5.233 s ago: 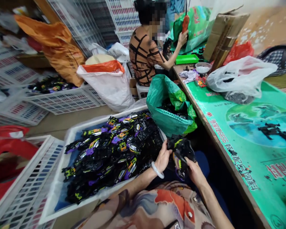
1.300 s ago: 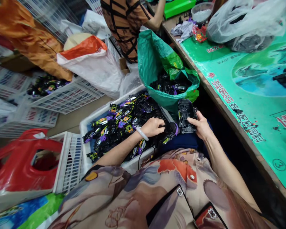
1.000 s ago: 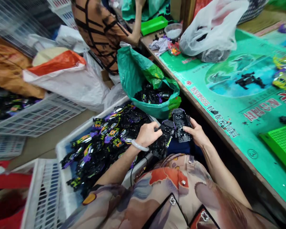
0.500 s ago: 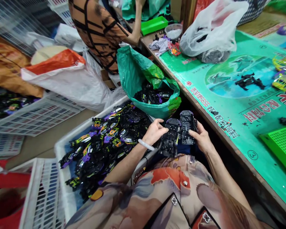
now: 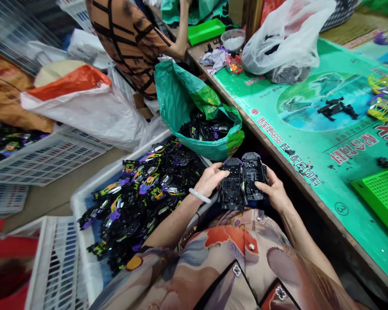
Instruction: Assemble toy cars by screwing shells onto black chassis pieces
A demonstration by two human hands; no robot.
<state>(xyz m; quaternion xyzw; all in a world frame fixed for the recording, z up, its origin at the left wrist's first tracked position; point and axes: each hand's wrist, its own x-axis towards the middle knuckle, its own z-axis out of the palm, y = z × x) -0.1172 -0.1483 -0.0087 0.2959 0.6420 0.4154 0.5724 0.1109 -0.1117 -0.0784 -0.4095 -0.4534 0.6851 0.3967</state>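
My left hand [image 5: 212,178], with a pale bangle on its wrist, is closed on a black plastic toy car [image 5: 232,185] whose underside faces up. In my right hand [image 5: 273,186] is a second toy car [image 5: 254,172], also turned underside up, my thumb pressing on its chassis. The two cars are side by side above my lap, their edges meeting or nearly so. Purple edging shows at the far end of each. My fingers under the cars are hidden.
Left of me a white crate [image 5: 84,241] holds a heap of black, purple and yellow toy cars. A green sack [image 5: 174,92] with more stands ahead. On the right runs a green-covered table [image 5: 310,142] with a green basket [image 5: 380,198]. A co-worker's arm [image 5: 177,45] is beyond.
The left car has risen slightly and the right one has come down a little, so they line up more evenly. Both hands keep their hold. The whole view has shifted slightly.
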